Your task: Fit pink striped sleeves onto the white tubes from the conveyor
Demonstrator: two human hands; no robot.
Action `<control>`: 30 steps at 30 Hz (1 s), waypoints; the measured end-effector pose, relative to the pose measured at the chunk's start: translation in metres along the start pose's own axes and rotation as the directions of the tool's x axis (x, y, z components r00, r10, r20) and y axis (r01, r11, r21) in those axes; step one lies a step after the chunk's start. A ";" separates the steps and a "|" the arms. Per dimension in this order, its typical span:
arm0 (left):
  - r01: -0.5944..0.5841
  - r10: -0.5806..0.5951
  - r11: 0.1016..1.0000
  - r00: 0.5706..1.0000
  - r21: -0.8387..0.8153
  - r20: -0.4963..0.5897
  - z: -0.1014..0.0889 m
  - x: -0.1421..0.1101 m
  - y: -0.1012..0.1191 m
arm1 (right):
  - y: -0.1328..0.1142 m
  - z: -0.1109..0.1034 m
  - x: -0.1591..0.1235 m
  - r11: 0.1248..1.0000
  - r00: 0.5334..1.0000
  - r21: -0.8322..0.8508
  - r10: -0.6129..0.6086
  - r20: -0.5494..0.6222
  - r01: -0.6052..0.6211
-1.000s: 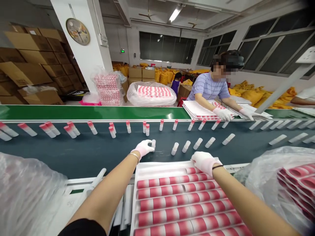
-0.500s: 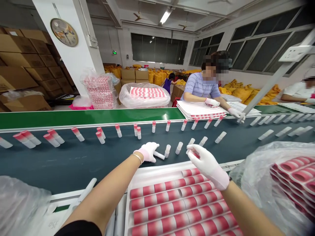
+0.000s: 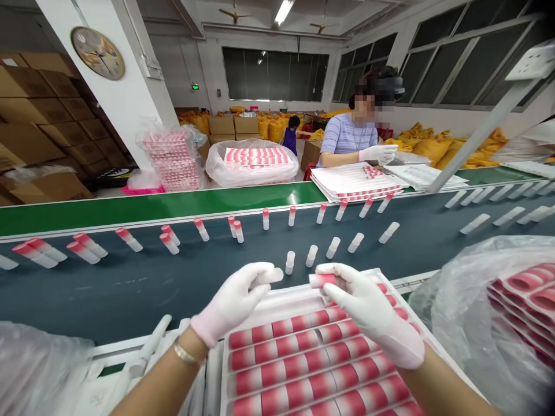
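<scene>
My left hand, in a white glove, is closed on a small white tube whose end sticks out past the fingertips. Opposite it, my right hand, gloved as well, pinches a short red-and-white cap with its pale end towards the tube. A small gap lies between tube and cap. Both hands hover over the far edge of a white tray holding rows of red-and-white caps. Just beyond stand white tubes without red caps, one of them close by.
A dark conveyor belt crosses in front, carrying red-capped tubes along its far side. Plastic-wrapped stacked caps stand at the right, a clear bag at the left. Across the belt a co-worker sits behind stacked trays.
My left hand has lifted the white tube off the belt and brought it back near my right hand. The right hand now shows the cap between its fingers. My view has shifted slightly.
</scene>
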State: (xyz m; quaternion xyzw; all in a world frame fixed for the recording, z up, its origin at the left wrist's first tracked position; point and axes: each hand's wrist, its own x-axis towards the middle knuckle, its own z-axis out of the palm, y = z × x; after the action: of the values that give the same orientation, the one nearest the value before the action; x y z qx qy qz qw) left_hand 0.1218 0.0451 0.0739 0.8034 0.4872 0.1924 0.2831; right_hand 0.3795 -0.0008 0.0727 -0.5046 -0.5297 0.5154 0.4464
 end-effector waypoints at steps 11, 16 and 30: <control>-0.115 0.098 0.962 0.992 -0.248 -0.082 0.011 -0.052 0.046 | -0.066 0.037 -0.015 0.681 0.760 -0.391 -0.395 0.516 0.619; -0.138 0.032 0.843 0.978 -0.520 -0.207 0.020 -0.063 0.056 | -0.069 0.052 -0.025 0.872 0.859 -0.189 -0.367 0.356 0.451; -0.082 -0.140 0.766 0.947 -0.637 -0.290 0.030 -0.072 0.076 | -0.069 0.063 -0.038 0.831 0.878 -0.298 -0.406 0.253 0.470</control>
State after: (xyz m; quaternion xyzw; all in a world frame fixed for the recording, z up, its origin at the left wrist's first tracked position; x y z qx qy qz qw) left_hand 0.1575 -0.0551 0.0973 0.6082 0.4437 0.4704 0.4604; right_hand 0.3153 -0.0421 0.1388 -0.3921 -0.7524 0.3391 0.4065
